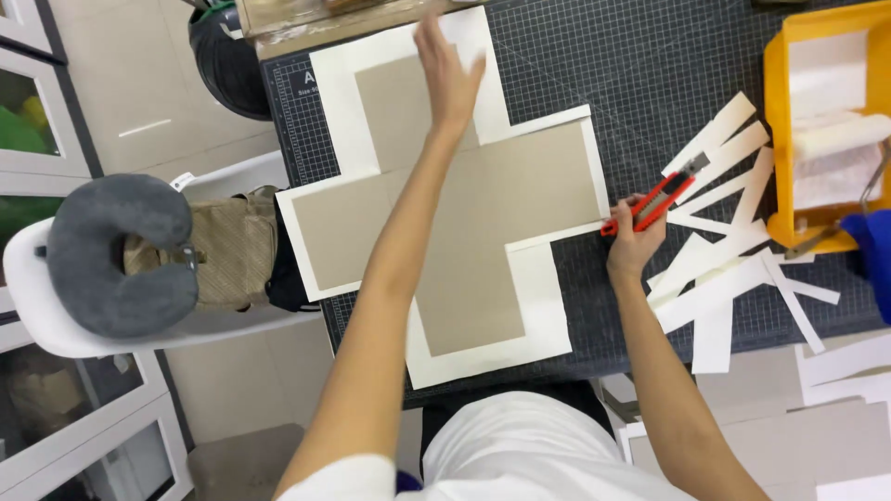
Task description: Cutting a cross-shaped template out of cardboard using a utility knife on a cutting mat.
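Note:
A cross-shaped grey cardboard piece (492,213) glued on white paper lies on a dark cutting mat (640,83). My left hand (447,79) reaches across to the cross's top arm, fingers spread and flat on the cardboard. My right hand (633,239) grips a red utility knife (654,201) at the right tip of the cross, its blade end pointing up and to the right, away from the white border's edge.
White paper strips (724,269) lie scattered right of the knife. A yellow tray (778,121) with white paper stands at the far right. A white chair with a grey neck pillow (111,255) and a tan bag sits to the left. A dark bin (227,60) stands on the floor.

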